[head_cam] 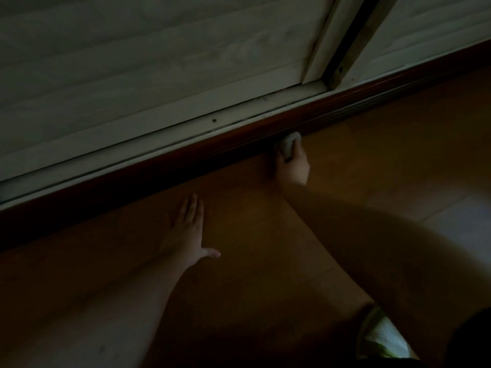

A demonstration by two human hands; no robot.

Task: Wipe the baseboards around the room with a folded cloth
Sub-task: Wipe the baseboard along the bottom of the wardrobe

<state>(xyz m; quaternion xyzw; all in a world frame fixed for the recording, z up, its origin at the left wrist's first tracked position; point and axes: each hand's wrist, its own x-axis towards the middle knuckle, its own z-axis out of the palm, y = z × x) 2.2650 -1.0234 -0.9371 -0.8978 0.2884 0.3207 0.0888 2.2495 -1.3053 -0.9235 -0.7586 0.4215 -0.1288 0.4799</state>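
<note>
Where the view begins nearest the person, a pale, greenish-white patch of fabric (382, 338) shows at the lower right edge, partly behind the right forearm; what it belongs to cannot be told.

Floor (265, 261): smooth, orange-brown, dimly lit, with faint seams running across it; a paler, greyish zone lies at the far right.

Left hand (190, 229): laid flat on the floor, palm down, fingers straight and together, thumb spread to the right. It holds nothing and lies short of the dark strip along the wall.

Right hand (292, 163): reached further forward, fingers curled round a small pale cloth (290, 146). The cloth is bunched in the grip and pressed against the face of the baseboard, near its lower edge where it meets the floor.

Baseboard (186, 158): a dark reddish-brown strip running diagonally from lower left to upper right, with a fine groove visible along its right-hand length. Much of its left part is lost in shadow.

Track (159, 131): a pale frame rail sitting directly above the baseboard, carrying a small dark screw hole.

Panels (132, 49): large, pale, faintly wood-grained surfaces rising from the rail, divided at upper right by upright frame members with a dark gap (353, 35) between them.

Lighting throughout is low; fine detail is hard to read.
</note>
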